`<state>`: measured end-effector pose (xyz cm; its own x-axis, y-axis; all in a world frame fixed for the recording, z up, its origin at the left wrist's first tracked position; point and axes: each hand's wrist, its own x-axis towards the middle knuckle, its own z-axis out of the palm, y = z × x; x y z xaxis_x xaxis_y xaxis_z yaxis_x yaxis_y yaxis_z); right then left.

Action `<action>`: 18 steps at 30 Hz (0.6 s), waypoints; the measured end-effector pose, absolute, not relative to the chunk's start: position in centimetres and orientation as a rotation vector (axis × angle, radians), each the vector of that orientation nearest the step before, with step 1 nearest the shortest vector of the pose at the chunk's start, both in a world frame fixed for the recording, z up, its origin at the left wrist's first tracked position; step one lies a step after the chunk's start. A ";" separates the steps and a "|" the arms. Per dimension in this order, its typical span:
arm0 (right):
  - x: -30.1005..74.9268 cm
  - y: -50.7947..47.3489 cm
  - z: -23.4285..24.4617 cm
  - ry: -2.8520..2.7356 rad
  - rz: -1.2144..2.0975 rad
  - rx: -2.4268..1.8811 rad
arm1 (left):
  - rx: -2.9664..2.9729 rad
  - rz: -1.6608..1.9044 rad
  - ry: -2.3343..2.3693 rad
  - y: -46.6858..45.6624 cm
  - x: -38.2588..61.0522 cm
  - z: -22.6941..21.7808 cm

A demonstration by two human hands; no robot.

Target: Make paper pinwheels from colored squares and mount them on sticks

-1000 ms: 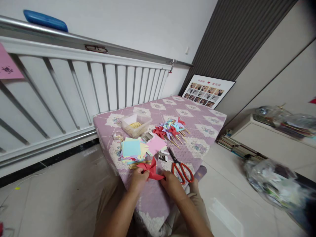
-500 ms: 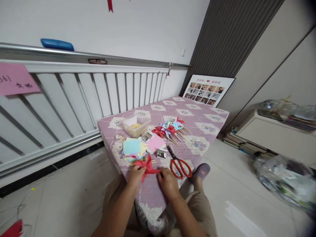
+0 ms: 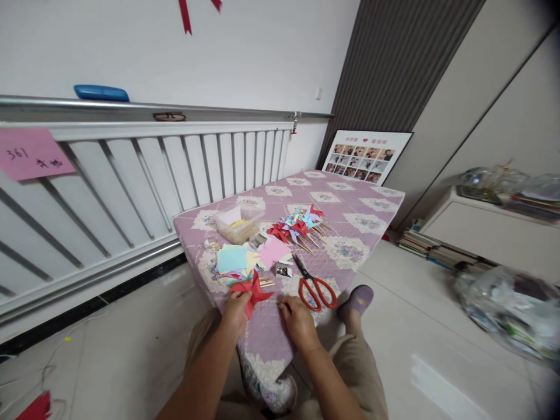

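A red paper pinwheel (image 3: 252, 293) is pinched at its left side by my left hand (image 3: 237, 309), just above the tablecloth. To the right, my right hand (image 3: 298, 318) is closed with thumb and fingertips together, apart from the pinwheel. Whatever may be between those fingertips is too small to make out. Scissors (image 3: 311, 284) with orange handles lie beside my right hand. Just beyond the hands are a small open box of metal pins (image 3: 283, 270), some thin wooden sticks (image 3: 265, 282) and a stack of coloured paper squares (image 3: 231, 258).
Finished pinwheels on sticks (image 3: 297, 226) lie in a pile farther back. A clear plastic tub (image 3: 238, 226) holds more sticks, near a pink paper sheet (image 3: 273, 251). The patterned tablecloth (image 3: 371, 227) covers the table. A white radiator (image 3: 210, 163) stands along the left.
My left hand has moved slightly left with the pinwheel. My right hand, at the tip of a pinwheel blade before, is now separated from it. The camera view has shifted a little.
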<state>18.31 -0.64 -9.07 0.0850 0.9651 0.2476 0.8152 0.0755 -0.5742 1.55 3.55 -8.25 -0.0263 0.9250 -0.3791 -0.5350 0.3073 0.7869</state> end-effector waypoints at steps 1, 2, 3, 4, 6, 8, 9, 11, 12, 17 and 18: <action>18.3 -0.6 -9.1 -1.756 0.323 -1.762 | 0.480 1.241 1.038 3.6 1.6 -8.3; 18.2 -0.6 -9.1 -1.755 0.326 -1.756 | 0.482 1.241 1.038 3.6 1.6 -8.4; 18.2 -0.6 -9.1 -1.756 0.331 -1.749 | 0.484 1.241 1.039 3.7 1.6 -8.5; 18.3 -0.6 -9.0 -1.758 0.336 -1.740 | 0.485 1.242 1.042 3.7 1.6 -8.5; 18.3 -0.5 -8.9 -1.763 0.349 -1.717 | 0.490 1.241 1.048 3.7 1.6 -8.6; 18.3 -0.6 -8.8 -1.758 0.355 -1.695 | 0.498 1.242 1.053 3.7 1.7 -8.6; 18.2 -0.6 -8.7 -1.750 0.355 -1.686 | 0.503 1.242 1.056 3.7 1.7 -8.6; 18.0 -0.6 -8.7 -1.721 0.356 -1.671 | 0.514 1.237 1.063 3.7 1.7 -8.6; 17.9 -0.6 -8.7 -1.700 0.359 -1.663 | 0.521 1.232 1.068 3.7 1.7 -8.6; 18.0 -0.6 -8.9 -1.528 0.427 -1.603 | 0.564 1.215 1.095 3.7 1.9 -8.5; 18.1 -0.6 -9.0 -1.477 0.451 -1.593 | 0.574 1.214 1.102 3.7 1.9 -8.5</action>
